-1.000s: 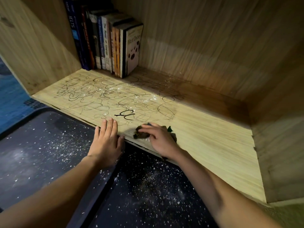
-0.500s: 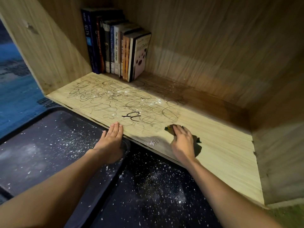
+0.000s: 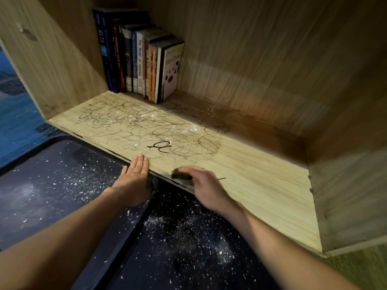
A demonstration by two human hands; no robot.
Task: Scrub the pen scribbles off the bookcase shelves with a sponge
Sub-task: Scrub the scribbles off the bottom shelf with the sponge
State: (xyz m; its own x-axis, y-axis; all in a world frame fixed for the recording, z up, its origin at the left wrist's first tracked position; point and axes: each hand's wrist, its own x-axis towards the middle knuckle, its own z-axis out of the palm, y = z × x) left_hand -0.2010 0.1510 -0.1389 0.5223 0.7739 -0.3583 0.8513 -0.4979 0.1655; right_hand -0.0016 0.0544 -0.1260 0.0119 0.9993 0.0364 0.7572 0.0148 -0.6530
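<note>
The wooden shelf runs from the left wall to the right wall of the bookcase bay. Faded pen scribbles cover its left half, with one darker black squiggle near the front. My right hand grips a dark sponge against the shelf's front edge; most of the sponge is hidden under the fingers. My left hand rests flat with straight fingers, its fingertips touching the front edge just left of the sponge.
Several books stand upright at the back left of the shelf. White powder speckles the scribbled area. Below the shelf lies a dark tray dusted with white flecks. Blue patterned floor shows at the left, green at the lower right.
My right hand slid the sponge right along the shelf, then back left and toward the front edge. My left hand stayed at the front edge.
</note>
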